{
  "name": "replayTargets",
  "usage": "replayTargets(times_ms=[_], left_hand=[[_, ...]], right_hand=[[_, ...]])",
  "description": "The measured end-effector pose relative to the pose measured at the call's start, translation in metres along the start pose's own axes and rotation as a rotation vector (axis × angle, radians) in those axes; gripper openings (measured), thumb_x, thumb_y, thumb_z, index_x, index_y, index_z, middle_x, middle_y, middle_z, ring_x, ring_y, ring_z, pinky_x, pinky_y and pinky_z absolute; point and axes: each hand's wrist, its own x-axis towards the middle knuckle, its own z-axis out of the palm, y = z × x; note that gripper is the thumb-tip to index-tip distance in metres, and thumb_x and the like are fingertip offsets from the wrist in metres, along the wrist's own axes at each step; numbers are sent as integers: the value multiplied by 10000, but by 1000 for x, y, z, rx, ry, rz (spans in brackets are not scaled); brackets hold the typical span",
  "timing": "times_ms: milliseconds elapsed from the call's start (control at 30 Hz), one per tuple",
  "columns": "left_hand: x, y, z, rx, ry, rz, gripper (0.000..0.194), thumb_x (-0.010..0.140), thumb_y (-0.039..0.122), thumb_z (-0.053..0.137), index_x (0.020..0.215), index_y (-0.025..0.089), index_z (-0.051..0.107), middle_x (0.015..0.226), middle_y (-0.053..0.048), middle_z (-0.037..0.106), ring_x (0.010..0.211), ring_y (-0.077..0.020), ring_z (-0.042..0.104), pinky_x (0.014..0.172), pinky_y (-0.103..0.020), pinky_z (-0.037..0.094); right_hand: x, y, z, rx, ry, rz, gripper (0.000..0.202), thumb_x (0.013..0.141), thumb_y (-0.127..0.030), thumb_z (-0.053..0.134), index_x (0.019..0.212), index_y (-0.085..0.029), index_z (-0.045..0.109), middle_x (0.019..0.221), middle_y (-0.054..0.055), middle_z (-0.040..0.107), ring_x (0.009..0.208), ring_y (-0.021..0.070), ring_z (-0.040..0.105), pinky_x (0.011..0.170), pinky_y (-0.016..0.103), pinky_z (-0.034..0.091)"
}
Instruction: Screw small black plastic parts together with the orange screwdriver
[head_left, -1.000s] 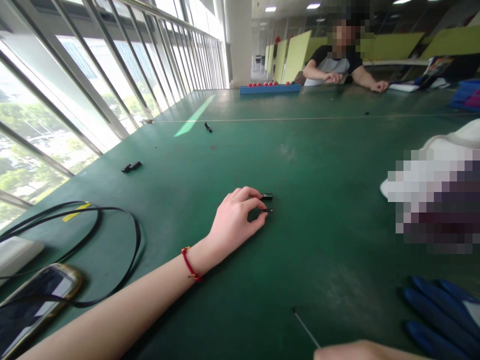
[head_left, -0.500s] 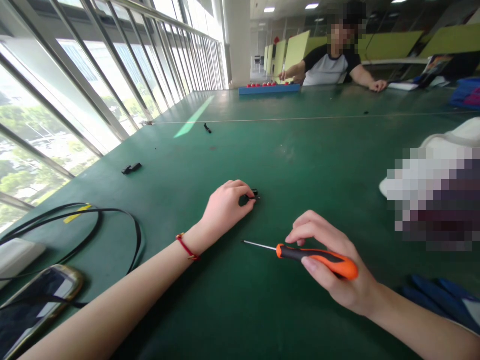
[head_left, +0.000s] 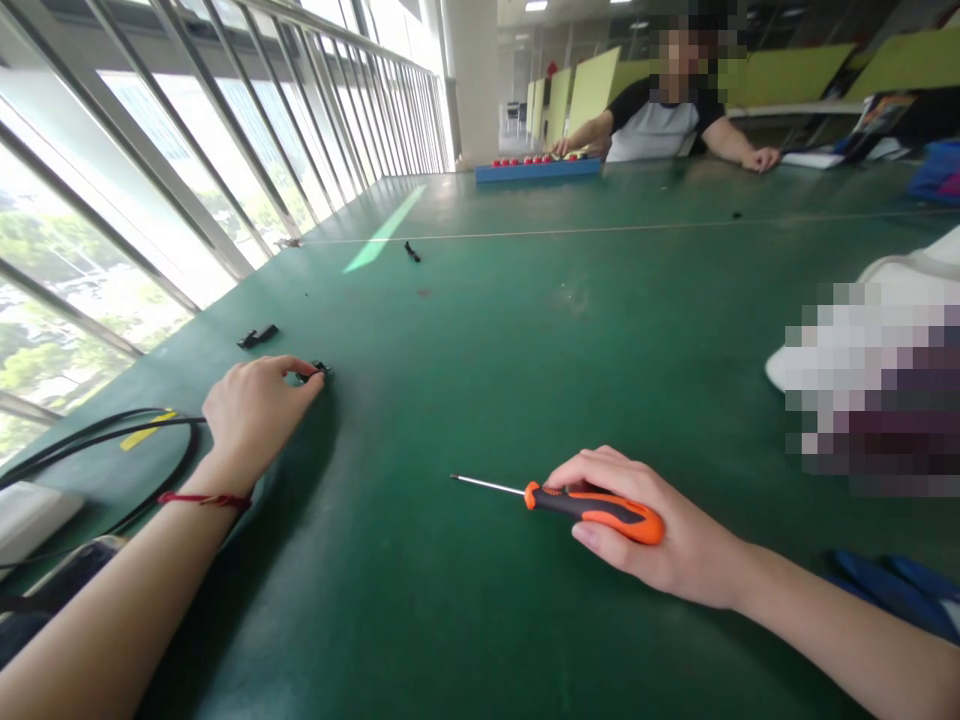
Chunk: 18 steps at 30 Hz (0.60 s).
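On the left, my left hand (head_left: 259, 405) pinches a small black part (head_left: 316, 369) between thumb and fingers; its exact kind is too small to make out. A red cord bracelet (head_left: 206, 499) circles that wrist. My right hand (head_left: 637, 525) is wrapped around the handle of an orange and black screwdriver (head_left: 600, 510), whose thin metal shaft points left over the green table (head_left: 465, 600). Just beyond my left hand lies another black piece (head_left: 258, 336). A smaller black piece (head_left: 412, 252) rests farther back.
Black cable (head_left: 191, 470), a white box (head_left: 34, 520) and a phone (head_left: 71, 580) lie at the left. A metal railing (head_left: 322, 50) borders that side. Blue gloves (head_left: 892, 590) sit at lower right. Across the table a person (head_left: 660, 120) reaches to a blue rack (head_left: 538, 172).
My left hand has moved left across the table with the small black part. My right hand has shifted slightly left and closed more fully around the screwdriver.
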Motion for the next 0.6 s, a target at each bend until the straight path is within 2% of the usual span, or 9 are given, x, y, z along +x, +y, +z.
replayTargets(times_ms=[67,200,367,600], left_hand=[[3,-2,0,-89,-14,-29,430,738,551,481,978,265,694,923,-53,670,825,-282,576,575,-286,373],[10,-11,-3,-286,84,-77,464,698,559,546,1001,240,692,944,-37,681,859,-258,579,561,-249,348],[19,-24,-2,-301,-41,-77,442,668,533,583,953,220,709,864,-39,691,848,-251,585,586,-248,388],[22,-27,3,-312,-100,-55,467,675,536,582,987,209,702,878,-47,687,869,-255,583,647,-271,411]], right_hand=[[-1,0,-1,-3,-12,2,197,850,-342,505,1005,-242,576,901,24,599,809,166,492,737,331,420],[0,0,-1,2,-23,-5,195,851,-337,512,1011,-244,573,913,27,596,821,170,500,735,343,426],[0,0,-1,-15,-21,-1,194,844,-331,526,1013,-251,579,935,26,609,848,179,520,741,347,438],[0,-2,-2,-26,-30,15,207,837,-319,536,1026,-250,584,964,28,614,877,186,527,757,349,436]])
